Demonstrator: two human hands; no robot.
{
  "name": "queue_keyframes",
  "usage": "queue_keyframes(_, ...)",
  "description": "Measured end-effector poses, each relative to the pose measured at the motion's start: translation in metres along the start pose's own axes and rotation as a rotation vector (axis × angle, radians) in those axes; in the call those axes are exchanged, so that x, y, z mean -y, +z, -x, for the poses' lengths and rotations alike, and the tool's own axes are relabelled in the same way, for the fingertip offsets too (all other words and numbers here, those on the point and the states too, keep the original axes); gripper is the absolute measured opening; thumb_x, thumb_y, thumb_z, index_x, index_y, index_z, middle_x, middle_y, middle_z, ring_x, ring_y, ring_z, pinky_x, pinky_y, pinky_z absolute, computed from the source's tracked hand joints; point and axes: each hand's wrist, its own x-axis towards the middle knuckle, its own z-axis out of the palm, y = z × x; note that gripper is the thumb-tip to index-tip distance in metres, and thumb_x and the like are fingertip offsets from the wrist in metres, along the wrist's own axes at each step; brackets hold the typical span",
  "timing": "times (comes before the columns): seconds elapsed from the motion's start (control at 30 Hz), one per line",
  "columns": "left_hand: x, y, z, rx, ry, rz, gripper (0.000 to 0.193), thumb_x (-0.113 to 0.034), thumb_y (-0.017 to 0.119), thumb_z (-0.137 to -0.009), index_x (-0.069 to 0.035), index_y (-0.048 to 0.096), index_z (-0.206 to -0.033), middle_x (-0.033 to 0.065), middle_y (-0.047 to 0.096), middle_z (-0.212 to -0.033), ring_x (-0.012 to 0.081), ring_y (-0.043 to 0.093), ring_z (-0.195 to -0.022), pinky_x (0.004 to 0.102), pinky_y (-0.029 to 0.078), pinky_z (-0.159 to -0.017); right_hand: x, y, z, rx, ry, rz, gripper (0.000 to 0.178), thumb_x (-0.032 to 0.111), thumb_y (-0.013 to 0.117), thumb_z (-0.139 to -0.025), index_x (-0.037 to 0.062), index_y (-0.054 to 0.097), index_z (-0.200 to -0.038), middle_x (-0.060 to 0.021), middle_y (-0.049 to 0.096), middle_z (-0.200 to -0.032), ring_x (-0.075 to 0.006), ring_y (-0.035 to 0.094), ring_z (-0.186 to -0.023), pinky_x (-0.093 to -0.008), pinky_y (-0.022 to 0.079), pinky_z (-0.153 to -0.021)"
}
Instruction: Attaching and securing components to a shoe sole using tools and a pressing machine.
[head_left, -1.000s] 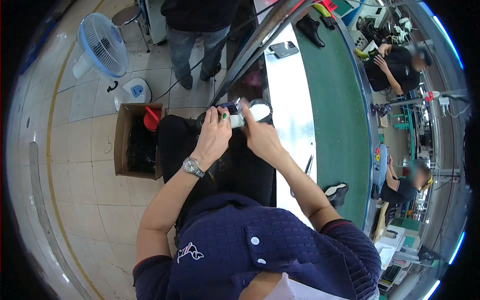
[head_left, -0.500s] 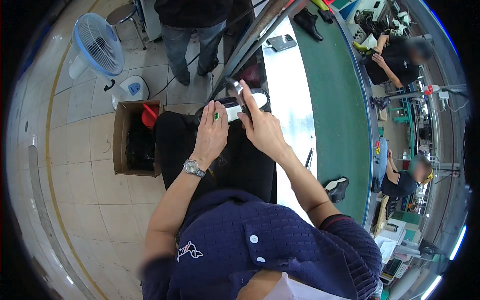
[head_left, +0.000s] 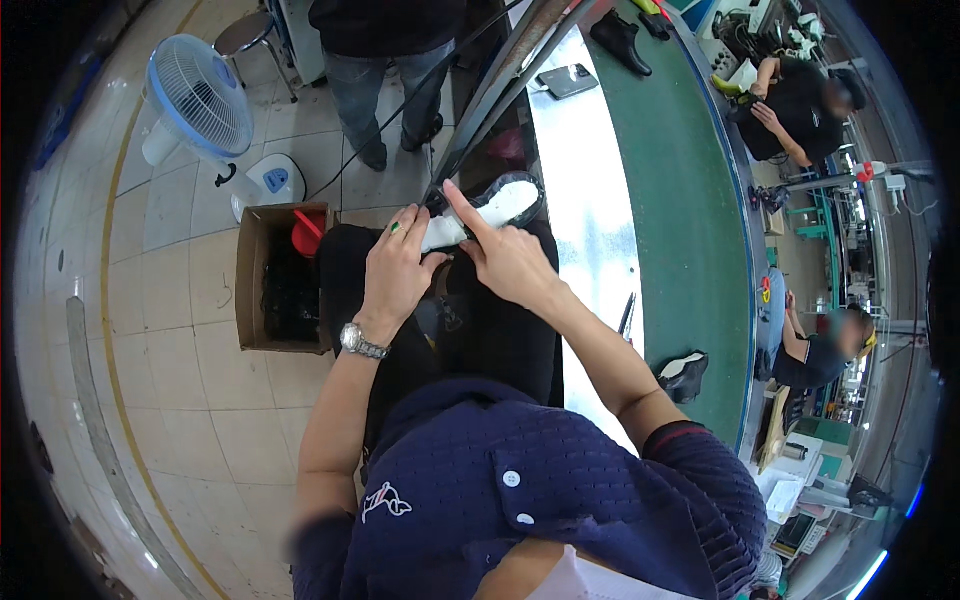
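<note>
A dark shoe (head_left: 515, 203) lies sole-up across my lap, its white underside showing and its rounded end to the right. My left hand (head_left: 398, 265) grips the left end of the shoe, fingers over it and thumb at its near side. Above the middle of the sole, my right hand (head_left: 512, 265) is closed round a hammer (head_left: 436, 197), index finger stretched along it. Most of the hammer is hidden by my fingers; only a dark part shows near the fingertip.
On my right runs a metal ledge (head_left: 575, 150) with a phone (head_left: 567, 81), beside a green conveyor belt (head_left: 665, 220) carrying shoes. A cardboard box (head_left: 285, 335) with a red scoop stands left of my legs, near a fan (head_left: 200, 95). Other people stand or work nearby.
My right hand has tipped the hammer down and left. My left hand has shifted left, now with its thumb at the shoe's near side. More of the white sole shows.
</note>
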Motion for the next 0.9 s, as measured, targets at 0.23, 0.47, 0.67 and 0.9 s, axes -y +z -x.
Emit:
queue_keyframes(0.23,-0.008,-0.003,-0.003,0.053,-0.119,0.159,0.079,-0.007,0.079,-0.068,0.0,0.039,-0.135,0.0204,0.058,-0.122,0.0344,0.058,-0.11,0.0382,0.048,-0.09,0.009,0.001,0.007,-0.196,-0.009,-0.213,0.08,0.012,0.055,-0.088,0.025,0.009,-0.152,-0.0216,0.062,-0.066,-0.0415,0.062,-0.06,-0.0507,0.049,-0.055)
queue_keyframes(0.47,0.007,-0.021,-0.006,0.158,-0.047,0.235,0.089,-0.009,0.079,-0.069,-0.001,0.03,-0.142,0.0191,0.059,-0.123,0.0342,0.059,-0.107,0.0375,0.048,-0.089,-0.022,-0.034,0.003,-0.11,-0.049,-0.052,0.079,0.01,0.055,-0.088,0.0255,0.011,-0.151,-0.0245,0.065,-0.085,-0.043,0.063,-0.073,-0.0516,0.05,-0.068)
queue_keyframes(0.67,-0.007,-0.02,0.028,0.104,-0.258,0.372,0.116,-0.034,0.085,-0.065,0.001,0.012,-0.149,0.0236,0.021,-0.152,0.0362,0.026,-0.14,0.0386,0.027,-0.113,-0.041,-0.03,0.029,0.024,0.105,-0.011,0.077,0.01,0.052,-0.092,0.0252,0.006,-0.152,-0.0248,0.066,-0.083,-0.042,0.064,-0.067,-0.0476,0.051,-0.066)
queue_keyframes(0.9,-0.007,-0.037,0.082,-0.008,-0.52,0.285,0.049,-0.034,0.061,-0.092,0.002,0.055,-0.124,0.0178,0.055,-0.12,0.0303,0.059,-0.101,0.0347,0.049,-0.08,0.01,-0.026,0.071,0.43,0.206,-0.458,0.06,0.016,0.056,-0.094,0.009,0.027,-0.146,-0.014,0.065,-0.079,-0.0209,0.066,-0.061,-0.0334,0.052,-0.062)
